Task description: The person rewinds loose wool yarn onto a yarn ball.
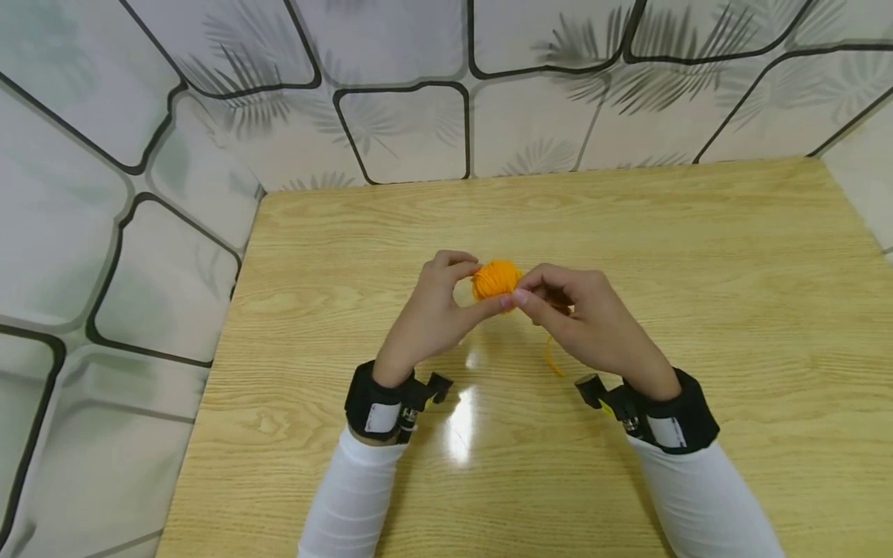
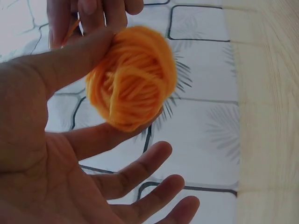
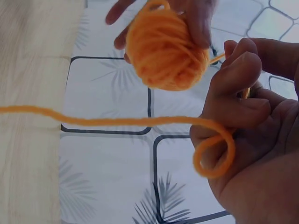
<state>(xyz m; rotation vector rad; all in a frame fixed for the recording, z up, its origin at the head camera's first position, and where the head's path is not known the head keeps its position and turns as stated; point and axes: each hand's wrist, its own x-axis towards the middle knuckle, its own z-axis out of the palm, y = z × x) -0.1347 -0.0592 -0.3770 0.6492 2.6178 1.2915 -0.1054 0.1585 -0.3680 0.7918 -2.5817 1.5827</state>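
An orange ball of yarn is held above the table between the thumb and forefinger of my left hand. In the left wrist view the strands of the yarn ball wrap in several directions, and the other left fingers spread loosely below it. My right hand is close against the ball's right side, pinching the yarn strand that runs from it. The right wrist view shows the loose yarn tail looping by the curled right fingers and trailing off to the left.
The wooden table spreads under both hands, with a light reflection near its middle. Behind it and to the left stand pale walls with dark lines and leaf patterns. Each wrist wears a black strap with a small camera.
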